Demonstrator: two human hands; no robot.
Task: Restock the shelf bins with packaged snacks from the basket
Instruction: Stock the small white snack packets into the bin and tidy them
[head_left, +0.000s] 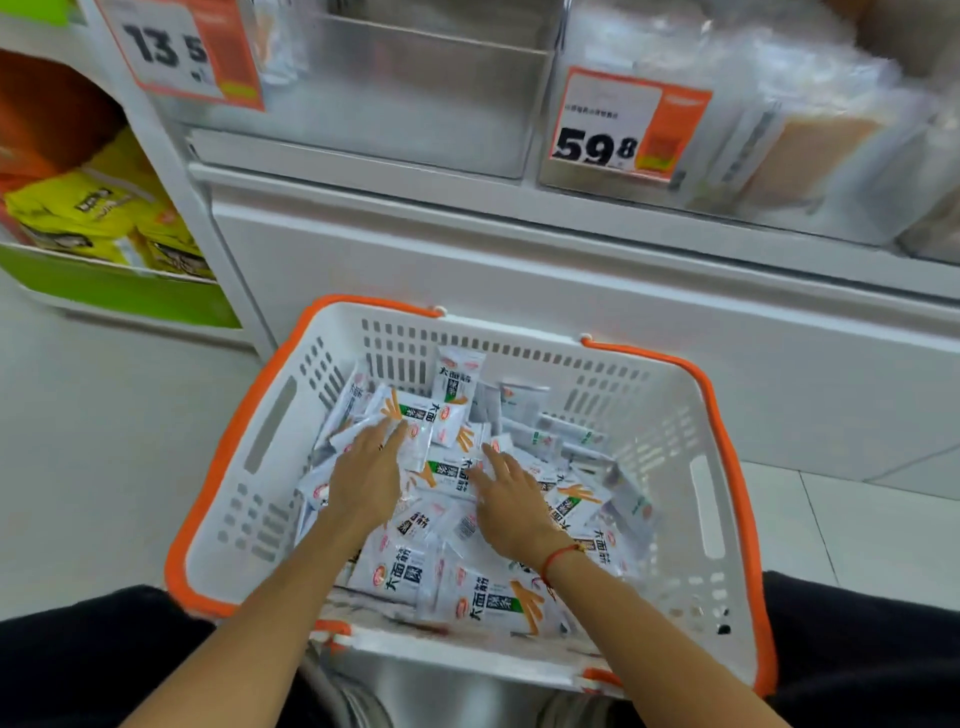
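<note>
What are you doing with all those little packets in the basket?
A person is reaching into a white basket with an orange rim that is full of small white snack packets. The left hand and right hand both lie flat on the pile with fingers stretched out, not yet holding any. Above the basket is a clear shelf bin that looks nearly empty, beside a 59.8 price tag.
</note>
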